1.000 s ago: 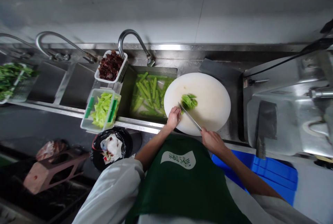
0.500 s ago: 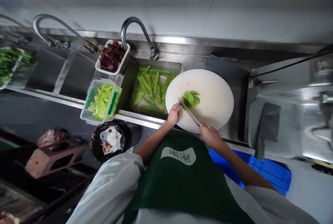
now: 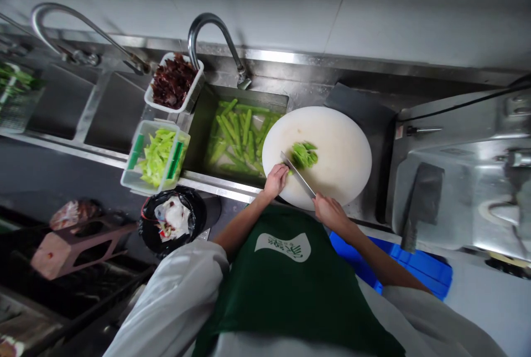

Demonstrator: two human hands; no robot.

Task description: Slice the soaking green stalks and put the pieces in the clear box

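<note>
My right hand (image 3: 331, 212) is closed round the handle of a kitchen knife (image 3: 299, 176), whose blade slants up and left over the white oval cutting board (image 3: 348, 146). At the board's left edge, my left hand (image 3: 276, 180) presses down with curled fingers on a green vegetable stalk, mostly hidden under them; a bit of green shows beside the blade. Just right of the blade lies a small heap of sliced green pieces (image 3: 304, 154). Long peeled green stalks (image 3: 244, 133) soak in water in the sink left of the board.
A clear tub of sliced light-green vegetable (image 3: 157, 158) and a white basket of dark red leaves (image 3: 173, 83) stand left of the sink, under a curved faucet (image 3: 211, 16). Below is a black-lined bin (image 3: 194, 229). A cleaver (image 3: 423, 196) lies at right, near blue crates (image 3: 423, 268).
The view has shifted slightly, so the surroundings sit a little further left and up. Both hands and the knife keep nearly the same place on the board.
</note>
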